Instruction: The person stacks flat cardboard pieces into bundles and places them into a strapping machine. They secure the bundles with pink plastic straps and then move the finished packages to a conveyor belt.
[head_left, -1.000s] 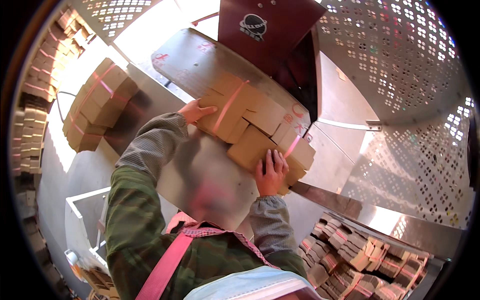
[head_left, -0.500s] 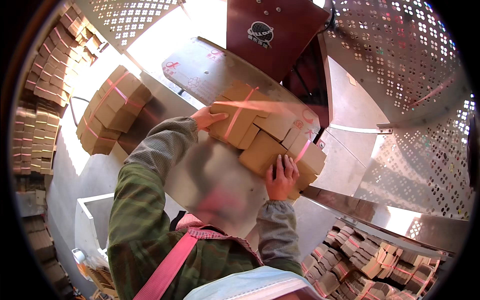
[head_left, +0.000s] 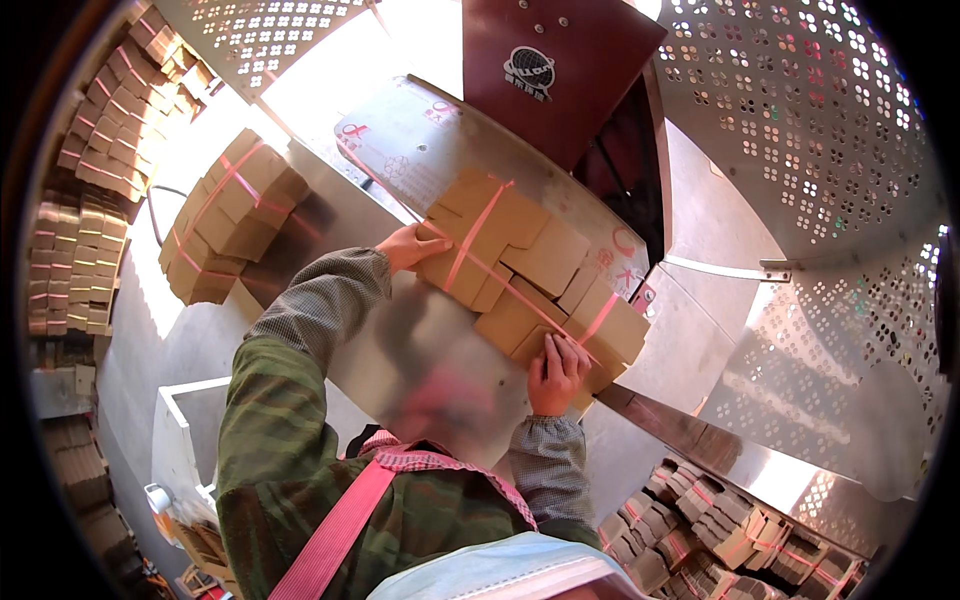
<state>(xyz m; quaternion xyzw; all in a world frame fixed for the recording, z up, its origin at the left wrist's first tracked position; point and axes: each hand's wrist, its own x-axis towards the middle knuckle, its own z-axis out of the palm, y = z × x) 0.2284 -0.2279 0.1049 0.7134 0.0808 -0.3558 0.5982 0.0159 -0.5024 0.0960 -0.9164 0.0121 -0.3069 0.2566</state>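
Observation:
A bundle of flat, cut-out brown cardboard pieces (head_left: 548, 262) lies slantwise on the metal worktop (head_left: 385, 115) in front of me. Pink straps cross it near both ends, and another pink strap (head_left: 508, 283) runs along its length. My left hand (head_left: 412, 246) is closed on the bundle's left end, thumb on top and other fingers mostly hidden. At the near right corner, my right hand (head_left: 560, 376) has its fingers bent and pressed together against the cardboard, close to the lengthwise strap.
A second strapped cardboard bundle (head_left: 232, 215) stands at the left. Behind the worktop rises a dark red machine housing (head_left: 555, 70). Perforated metal panels (head_left: 790, 130) curve round the right side. Stacked bundles (head_left: 110, 120) line the far left, and more bundles (head_left: 720, 520) lie at lower right.
The lengthwise pink strap, a blur arching above the bundle before, now lies tight along the cardboard. My right hand's fingers have bent and shifted slightly toward me. My left hand keeps its hold.

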